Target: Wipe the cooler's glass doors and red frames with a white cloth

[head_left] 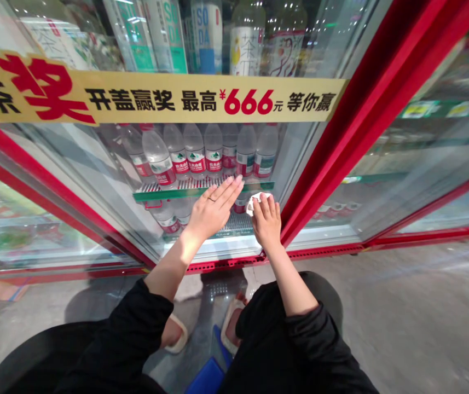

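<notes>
My left hand point(213, 210) lies flat with fingers together and stretched out against the glass door point(94, 164) of a drinks fridge, a ring on one finger. My right hand point(266, 221) presses a small white cloth point(254, 201) onto the same glass, low down near the red door frame point(341, 126). Behind the glass, a row of water bottles point(213, 150) with red-and-white labels stands on a green-edged shelf point(201, 190).
A yellow banner point(156, 98) with red and black print runs across the door. Taller bottles point(205, 33) fill the shelf above. A second glass door point(431, 158) stands to the right. Grey floor point(402, 306) below; my sandalled feet point(177, 334) and a blue object point(205, 377) are underneath me.
</notes>
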The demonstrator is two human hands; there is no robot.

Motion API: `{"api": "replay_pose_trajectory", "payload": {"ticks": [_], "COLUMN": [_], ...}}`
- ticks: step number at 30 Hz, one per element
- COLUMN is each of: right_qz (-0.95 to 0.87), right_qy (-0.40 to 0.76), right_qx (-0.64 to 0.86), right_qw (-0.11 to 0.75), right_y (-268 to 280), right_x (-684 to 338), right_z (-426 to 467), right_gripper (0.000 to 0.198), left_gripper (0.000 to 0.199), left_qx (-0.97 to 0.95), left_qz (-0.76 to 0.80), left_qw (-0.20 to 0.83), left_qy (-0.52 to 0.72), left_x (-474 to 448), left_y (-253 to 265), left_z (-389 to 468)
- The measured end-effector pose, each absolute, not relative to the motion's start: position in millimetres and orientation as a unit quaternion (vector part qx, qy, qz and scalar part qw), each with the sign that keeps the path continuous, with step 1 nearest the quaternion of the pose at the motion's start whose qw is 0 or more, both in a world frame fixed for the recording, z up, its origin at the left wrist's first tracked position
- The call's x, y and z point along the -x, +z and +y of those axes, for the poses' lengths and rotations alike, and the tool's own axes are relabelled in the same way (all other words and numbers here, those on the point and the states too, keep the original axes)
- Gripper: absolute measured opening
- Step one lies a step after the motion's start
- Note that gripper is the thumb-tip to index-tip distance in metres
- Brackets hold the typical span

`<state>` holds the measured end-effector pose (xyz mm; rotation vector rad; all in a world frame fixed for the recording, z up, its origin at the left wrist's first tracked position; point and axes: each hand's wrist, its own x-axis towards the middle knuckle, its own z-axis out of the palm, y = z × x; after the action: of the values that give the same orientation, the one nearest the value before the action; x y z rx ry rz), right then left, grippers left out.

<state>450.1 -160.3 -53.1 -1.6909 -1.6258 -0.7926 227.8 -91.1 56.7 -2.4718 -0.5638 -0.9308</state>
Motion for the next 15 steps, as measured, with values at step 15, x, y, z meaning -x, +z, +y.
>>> {"api": "replay_pose_trajectory", "payload": {"ticks": [15], "right_qz": [-0.63], "right_qy": [-0.25], "right_qx": [0.651], "right_qw": [0.343], "right_y": [-49], "right_x": [-453], "right_z": [-160], "right_gripper": [0.061], "left_gripper": [0.085], "left_qx": [0.894], "left_qz": [-0.182], "left_qw": [0.229], "left_qy": [-0.34], "left_x": [-247], "left_y": [67], "left_z": [-94]}}
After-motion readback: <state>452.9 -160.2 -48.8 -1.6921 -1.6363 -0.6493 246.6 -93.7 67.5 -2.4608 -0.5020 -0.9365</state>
